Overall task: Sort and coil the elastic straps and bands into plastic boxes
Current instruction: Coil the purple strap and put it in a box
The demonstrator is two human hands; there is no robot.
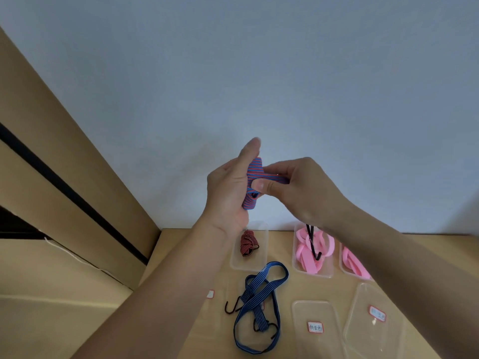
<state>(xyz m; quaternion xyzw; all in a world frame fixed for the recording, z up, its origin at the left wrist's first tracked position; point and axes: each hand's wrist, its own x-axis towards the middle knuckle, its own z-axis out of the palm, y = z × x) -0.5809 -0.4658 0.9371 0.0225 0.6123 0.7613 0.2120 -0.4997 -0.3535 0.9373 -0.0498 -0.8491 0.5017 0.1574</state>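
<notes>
I am holding the striped red-and-blue strap [253, 170] above the table [171, 244], my left hand [228, 187] gripping its coil and my right hand [293, 185] pinching its loose end.

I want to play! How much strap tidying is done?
Done: a red-black strap sits coiled in a box; pink bands in two others. In hand: the left hand holds a blue-red strap, the right hand wraps it. Left: the blue strap lies loose on the table.
</notes>
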